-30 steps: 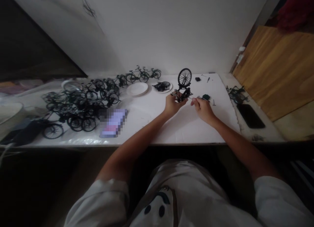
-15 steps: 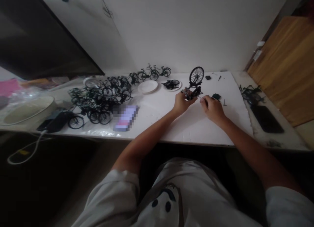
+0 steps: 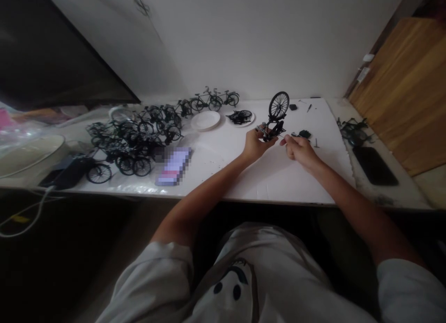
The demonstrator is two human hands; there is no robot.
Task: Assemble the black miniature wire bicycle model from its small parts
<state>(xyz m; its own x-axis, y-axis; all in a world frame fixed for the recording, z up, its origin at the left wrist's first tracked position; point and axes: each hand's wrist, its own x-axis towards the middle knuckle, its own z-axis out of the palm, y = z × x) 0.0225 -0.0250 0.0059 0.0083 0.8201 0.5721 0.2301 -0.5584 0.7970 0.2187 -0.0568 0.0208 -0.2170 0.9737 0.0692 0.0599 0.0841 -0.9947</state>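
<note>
My left hand [image 3: 256,144] is closed around a black model bicycle [image 3: 273,128], tilted so that one spoked wheel stands up at the top. Close by on its right, my right hand [image 3: 298,151] is closed in a pinch on a thin tool, perhaps a small screwdriver, whose tip points at the bicycle's lower frame. Most of the tool is hidden by the fingers. Behind the right hand lies a small dark part [image 3: 304,134], and a little T-shaped metal piece [image 3: 316,142] is to the right of it.
Many black model bicycles [image 3: 139,132] crowd the table's left side. A white plate [image 3: 205,121] and another plate [image 3: 253,121] bearing black parts stand at the back. A lit phone [image 3: 173,167] lies in front. At right are a dark phone [image 3: 375,166] and another bicycle [image 3: 354,130].
The view has shifted slightly. My right hand has turned, its fingers curling more tightly beside the bicycle. My left hand keeps its hold on the bicycle.
</note>
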